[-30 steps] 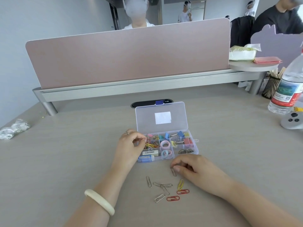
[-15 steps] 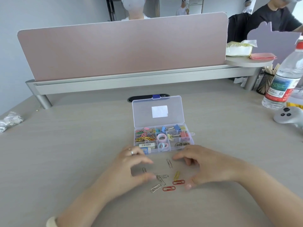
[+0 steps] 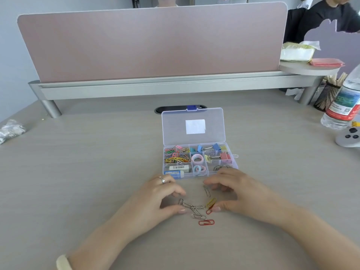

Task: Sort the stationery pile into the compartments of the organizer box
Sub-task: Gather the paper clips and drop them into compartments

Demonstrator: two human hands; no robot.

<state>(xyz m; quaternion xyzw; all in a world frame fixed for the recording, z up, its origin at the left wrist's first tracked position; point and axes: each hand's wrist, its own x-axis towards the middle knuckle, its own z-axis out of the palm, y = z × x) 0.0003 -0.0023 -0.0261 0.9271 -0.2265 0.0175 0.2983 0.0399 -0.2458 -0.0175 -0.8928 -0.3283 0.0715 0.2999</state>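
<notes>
A clear organizer box (image 3: 199,162) is lying open at mid-desk, its lid (image 3: 193,126) propped up at the far side, its compartments holding coloured clips, tape rings and erasers. Loose paper clips (image 3: 197,210), silver, yellow and red, are lying scattered just near of it.

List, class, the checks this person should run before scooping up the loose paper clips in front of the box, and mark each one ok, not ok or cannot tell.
1. Organizer box lid open: ok.
2. Paper clip compartment has room for more: cannot tell, it already looks crowded.
3. Loose clips lie between both hands: ok; left hand and right hand flank them.
4. Hands free of other items: ok, nothing held.
5. All clips gathered: not ok; a red clip lies nearer the person, outside the fingers.
6. Silver clips separate: cannot tell, they overlap.
</notes>
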